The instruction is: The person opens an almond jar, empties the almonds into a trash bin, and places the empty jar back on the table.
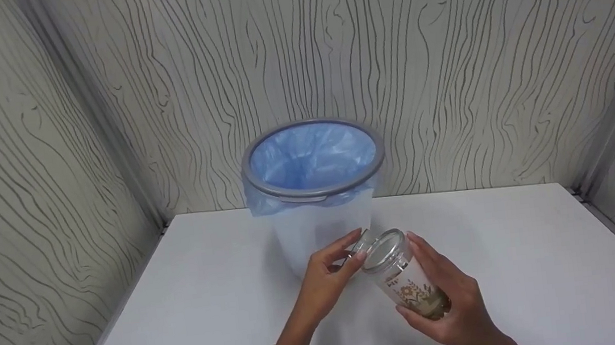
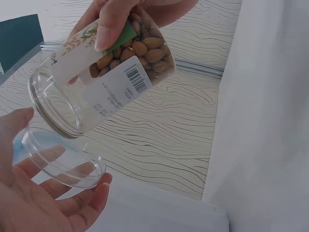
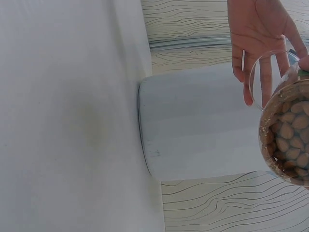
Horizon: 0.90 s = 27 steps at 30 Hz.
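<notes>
My right hand (image 1: 458, 302) grips a clear jar (image 1: 411, 290) tilted with its mouth toward the upper left. A flower-printed label wraps the jar, and a white barcode sticker (image 2: 118, 87) shows in the left wrist view. Almonds (image 2: 152, 48) lie at the jar's base end. My left hand (image 1: 319, 280) holds a clear round lid (image 2: 65, 162) by its edge, between thumb and fingers. The lid is off the jar and sits close beside the rim. Both hands are raised over the table.
A white trash bin (image 1: 319, 228) with a grey rim ring and blue liner (image 1: 306, 155) stands just beyond my hands. It sits on a white table (image 1: 213, 308) against wood-pattern walls (image 1: 445, 66).
</notes>
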Each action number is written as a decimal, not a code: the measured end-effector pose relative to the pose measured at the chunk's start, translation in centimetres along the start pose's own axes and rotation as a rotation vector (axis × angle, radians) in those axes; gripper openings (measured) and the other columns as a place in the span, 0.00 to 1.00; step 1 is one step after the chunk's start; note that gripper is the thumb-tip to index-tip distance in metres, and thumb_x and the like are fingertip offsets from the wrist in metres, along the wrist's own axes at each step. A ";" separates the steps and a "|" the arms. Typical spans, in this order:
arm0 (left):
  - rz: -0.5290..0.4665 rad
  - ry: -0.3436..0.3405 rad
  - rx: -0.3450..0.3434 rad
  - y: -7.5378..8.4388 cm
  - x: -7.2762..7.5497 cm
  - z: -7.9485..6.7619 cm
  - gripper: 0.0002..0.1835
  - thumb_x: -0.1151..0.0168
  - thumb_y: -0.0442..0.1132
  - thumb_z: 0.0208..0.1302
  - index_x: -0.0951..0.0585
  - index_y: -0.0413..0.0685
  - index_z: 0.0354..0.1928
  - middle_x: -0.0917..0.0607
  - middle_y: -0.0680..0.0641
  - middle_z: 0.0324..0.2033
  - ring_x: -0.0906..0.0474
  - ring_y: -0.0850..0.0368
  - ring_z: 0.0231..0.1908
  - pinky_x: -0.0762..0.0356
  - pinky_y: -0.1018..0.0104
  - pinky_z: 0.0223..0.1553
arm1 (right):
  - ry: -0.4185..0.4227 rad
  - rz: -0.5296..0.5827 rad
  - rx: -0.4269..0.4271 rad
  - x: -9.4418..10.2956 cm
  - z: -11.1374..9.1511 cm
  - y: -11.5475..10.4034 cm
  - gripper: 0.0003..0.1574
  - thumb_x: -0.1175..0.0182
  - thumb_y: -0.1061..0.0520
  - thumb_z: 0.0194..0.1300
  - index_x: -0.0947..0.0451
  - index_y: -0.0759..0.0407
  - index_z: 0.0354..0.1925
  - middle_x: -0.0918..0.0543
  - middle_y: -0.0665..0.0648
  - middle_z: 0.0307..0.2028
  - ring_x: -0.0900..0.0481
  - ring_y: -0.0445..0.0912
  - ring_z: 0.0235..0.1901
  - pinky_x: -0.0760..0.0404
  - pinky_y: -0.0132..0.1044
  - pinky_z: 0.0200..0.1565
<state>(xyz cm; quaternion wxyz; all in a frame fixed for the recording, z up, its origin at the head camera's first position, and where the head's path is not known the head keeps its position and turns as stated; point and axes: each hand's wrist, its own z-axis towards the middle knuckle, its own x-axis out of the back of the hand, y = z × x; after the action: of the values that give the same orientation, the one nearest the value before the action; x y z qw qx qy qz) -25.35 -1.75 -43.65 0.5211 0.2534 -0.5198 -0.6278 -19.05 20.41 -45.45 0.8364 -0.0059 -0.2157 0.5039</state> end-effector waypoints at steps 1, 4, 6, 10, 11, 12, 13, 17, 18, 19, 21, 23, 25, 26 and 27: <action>-0.004 0.001 0.006 -0.1 0.0 -0.1 0.26 0.39 0.53 0.72 0.22 0.55 0.68 0.22 0.55 0.66 0.20 0.57 0.55 0.21 0.59 0.52 | 0.000 0.000 0.001 0.0 0.0 0.0 0.58 0.21 0.47 0.53 0.35 0.81 0.66 0.28 0.78 0.64 0.25 0.47 0.65 0.27 0.30 0.60; -0.009 0.002 0.020 -0.5 0.1 -0.4 0.25 0.39 0.52 0.72 0.22 0.54 0.68 0.22 0.54 0.66 0.20 0.56 0.56 0.20 0.61 0.52 | 0.006 -0.001 0.010 0.0 0.2 0.0 0.56 0.24 0.44 0.56 0.35 0.81 0.66 0.28 0.78 0.64 0.25 0.48 0.65 0.27 0.30 0.61; -0.016 0.001 0.028 -0.6 0.1 -0.5 0.25 0.39 0.52 0.73 0.22 0.55 0.68 0.23 0.53 0.66 0.20 0.55 0.58 0.20 0.59 0.53 | 0.013 -0.001 0.018 0.0 0.2 0.0 0.56 0.25 0.43 0.57 0.35 0.81 0.65 0.28 0.79 0.64 0.25 0.48 0.65 0.27 0.30 0.61; -0.028 -0.010 0.053 -0.9 0.1 -0.7 0.24 0.41 0.52 0.73 0.22 0.57 0.67 0.23 0.53 0.67 0.24 0.50 0.64 0.23 0.51 0.58 | 0.023 0.003 0.029 0.0 0.3 0.0 0.55 0.24 0.44 0.57 0.34 0.82 0.65 0.28 0.79 0.63 0.25 0.49 0.65 0.28 0.30 0.62; -0.029 -0.013 0.060 -0.9 0.1 -0.8 0.24 0.41 0.53 0.74 0.22 0.57 0.67 0.23 0.53 0.67 0.26 0.49 0.65 0.24 0.49 0.60 | 0.024 0.003 0.029 0.0 0.4 -0.1 0.55 0.24 0.44 0.57 0.34 0.82 0.65 0.28 0.79 0.63 0.25 0.49 0.65 0.28 0.30 0.62; -0.027 -0.015 0.065 -1.0 0.1 -0.9 0.24 0.41 0.53 0.74 0.22 0.57 0.67 0.23 0.53 0.67 0.27 0.49 0.66 0.25 0.47 0.61 | 0.025 0.005 0.029 0.0 0.4 -0.1 0.55 0.24 0.44 0.56 0.34 0.82 0.65 0.28 0.79 0.63 0.25 0.49 0.65 0.28 0.31 0.62; -0.027 -0.017 0.071 -1.1 0.1 -0.9 0.24 0.42 0.54 0.74 0.22 0.57 0.67 0.23 0.53 0.67 0.28 0.48 0.67 0.26 0.45 0.62 | 0.026 0.007 0.029 0.0 0.4 -0.1 0.55 0.24 0.45 0.56 0.34 0.82 0.65 0.28 0.80 0.63 0.25 0.50 0.65 0.28 0.31 0.62; -0.018 -0.016 0.084 -1.4 0.1 -1.2 0.24 0.43 0.54 0.75 0.22 0.56 0.67 0.22 0.53 0.66 0.28 0.48 0.68 0.27 0.43 0.62 | 0.026 0.010 0.027 0.0 0.5 -0.3 0.55 0.25 0.44 0.57 0.34 0.82 0.65 0.29 0.80 0.63 0.26 0.50 0.66 0.28 0.31 0.63; -0.026 -0.015 0.091 -1.5 0.1 -1.3 0.24 0.43 0.54 0.75 0.22 0.56 0.67 0.22 0.53 0.66 0.27 0.48 0.67 0.26 0.45 0.61 | 0.025 0.011 0.027 0.1 0.5 -0.4 0.55 0.25 0.44 0.57 0.34 0.82 0.65 0.29 0.80 0.63 0.26 0.50 0.66 0.28 0.32 0.63; -0.037 -0.016 0.100 -1.6 0.1 -1.4 0.24 0.43 0.54 0.75 0.22 0.56 0.67 0.22 0.52 0.66 0.26 0.48 0.66 0.25 0.45 0.60 | 0.025 0.011 0.025 0.1 0.5 -0.4 0.55 0.25 0.44 0.57 0.34 0.82 0.65 0.29 0.80 0.63 0.26 0.50 0.66 0.29 0.32 0.63; -0.063 -0.018 0.118 -1.7 0.2 -1.5 0.24 0.44 0.53 0.75 0.22 0.54 0.68 0.23 0.51 0.67 0.24 0.47 0.64 0.22 0.47 0.56 | 0.025 0.013 0.024 0.1 0.5 -0.4 0.55 0.25 0.44 0.57 0.34 0.82 0.65 0.29 0.80 0.63 0.26 0.50 0.66 0.29 0.32 0.63; -0.088 -0.019 0.140 -1.8 0.3 -1.6 0.25 0.44 0.53 0.75 0.23 0.53 0.68 0.24 0.50 0.68 0.22 0.47 0.61 0.20 0.50 0.53 | 0.025 0.016 0.022 0.1 0.5 -0.4 0.55 0.24 0.44 0.57 0.34 0.82 0.65 0.29 0.80 0.63 0.26 0.50 0.66 0.29 0.31 0.63; -0.093 -0.021 0.157 -1.9 0.4 -1.7 0.25 0.44 0.53 0.76 0.23 0.53 0.68 0.24 0.49 0.68 0.21 0.47 0.61 0.20 0.51 0.52 | 0.026 0.017 0.023 0.1 0.5 -0.4 0.55 0.24 0.44 0.57 0.34 0.82 0.65 0.29 0.80 0.63 0.26 0.50 0.66 0.29 0.31 0.63; -0.091 -0.021 0.163 -1.9 0.5 -1.7 0.25 0.44 0.53 0.76 0.23 0.53 0.69 0.24 0.49 0.68 0.21 0.47 0.60 0.21 0.52 0.51 | 0.027 0.015 0.024 0.0 0.5 -0.4 0.55 0.24 0.44 0.57 0.34 0.82 0.65 0.29 0.80 0.63 0.26 0.50 0.66 0.29 0.31 0.63; -0.089 -0.020 0.172 -2.0 0.5 -1.7 0.25 0.44 0.53 0.76 0.23 0.53 0.69 0.24 0.49 0.68 0.21 0.47 0.59 0.21 0.53 0.51 | 0.028 0.014 0.025 0.0 0.5 -0.4 0.55 0.24 0.44 0.57 0.34 0.82 0.65 0.29 0.80 0.63 0.26 0.51 0.66 0.29 0.31 0.63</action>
<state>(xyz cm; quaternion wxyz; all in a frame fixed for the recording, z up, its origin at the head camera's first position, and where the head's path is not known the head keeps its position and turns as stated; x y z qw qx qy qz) -24.83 -3.07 -45.93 0.4638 0.3136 -0.5650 -0.6060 -18.87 20.14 -44.90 0.8357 -0.0040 -0.1977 0.5124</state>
